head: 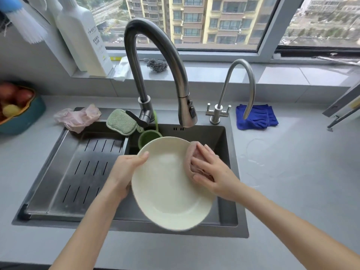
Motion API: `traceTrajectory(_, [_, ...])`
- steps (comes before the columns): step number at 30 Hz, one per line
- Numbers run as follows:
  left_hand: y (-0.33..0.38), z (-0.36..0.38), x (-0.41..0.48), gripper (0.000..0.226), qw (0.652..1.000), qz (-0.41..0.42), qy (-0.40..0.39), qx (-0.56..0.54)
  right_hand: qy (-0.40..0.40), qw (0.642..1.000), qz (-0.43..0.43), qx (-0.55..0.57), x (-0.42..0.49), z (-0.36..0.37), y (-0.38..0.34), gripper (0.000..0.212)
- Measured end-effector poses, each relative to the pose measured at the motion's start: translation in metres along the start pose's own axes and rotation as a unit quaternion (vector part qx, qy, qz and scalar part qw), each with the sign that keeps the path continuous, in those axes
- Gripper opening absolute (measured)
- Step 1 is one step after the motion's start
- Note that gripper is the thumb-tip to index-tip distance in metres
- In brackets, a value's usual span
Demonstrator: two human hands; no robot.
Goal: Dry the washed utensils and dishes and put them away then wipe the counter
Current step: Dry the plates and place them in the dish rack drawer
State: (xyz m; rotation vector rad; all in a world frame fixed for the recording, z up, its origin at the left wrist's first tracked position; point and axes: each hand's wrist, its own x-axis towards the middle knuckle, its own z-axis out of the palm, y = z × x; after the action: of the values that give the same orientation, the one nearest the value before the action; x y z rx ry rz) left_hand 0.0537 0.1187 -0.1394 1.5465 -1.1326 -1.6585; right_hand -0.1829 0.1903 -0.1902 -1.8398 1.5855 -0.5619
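Observation:
A cream plate (167, 188) is held tilted over the sink (229, 217). My left hand (126, 172) grips its left rim, thumb on the upper edge and fingers behind. My right hand (212, 172) holds a pink cloth (191, 156) bunched against the plate's right rim, with fingers curled over the cloth. A green cup (146, 137) sits in the sink behind the plate, partly hidden by it.
A slotted drain tray (83, 172) covers the sink's left half. Behind stand a tall faucet (155, 65) and a small tap (241, 90). A green sponge (120, 121), pink gloves (78, 117), a blue cloth (257, 117) and a fruit bowl (17, 112) lie around. Water marks (255, 152) show on the right counter.

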Motion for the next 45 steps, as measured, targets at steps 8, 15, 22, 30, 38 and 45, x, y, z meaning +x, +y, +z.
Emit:
traceTrajectory(8, [0.016, 0.03, -0.021, 0.065, 0.98, 0.096, -0.171, 0.04, 0.08, 0.987, -0.025, 0.14, 0.02, -0.055, -0.034, 0.07])
traceTrajectory(15, [0.027, 0.042, -0.035, 0.064, 0.963, 0.162, -0.213, 0.027, -0.082, 0.973, 0.074, 0.204, 0.007, -0.098, -0.047, 0.04])
traceTrajectory(22, [0.019, 0.058, -0.04, 0.028, 0.982, -0.052, -0.182, 0.002, -0.164, 0.903, 0.259, 0.302, -0.021, -0.093, -0.037, 0.023])
traceTrajectory(30, [0.003, 0.061, -0.029, 0.024, 0.987, -0.081, -0.1, -0.101, 0.062, 0.689, 0.382, 0.613, -0.079, -0.063, -0.022, 0.016])
traceTrajectory(38, [-0.01, 0.111, -0.047, 0.016, 0.989, -0.034, -0.012, -0.146, 0.246, 0.528, 0.33, 0.742, -0.122, -0.034, -0.015, 0.025])
traceTrajectory(45, [-0.044, 0.212, -0.093, 0.018, 0.97, 0.088, 0.127, -0.188, 0.416, 0.38, 0.3, 0.77, -0.111, -0.006, -0.017, 0.028])
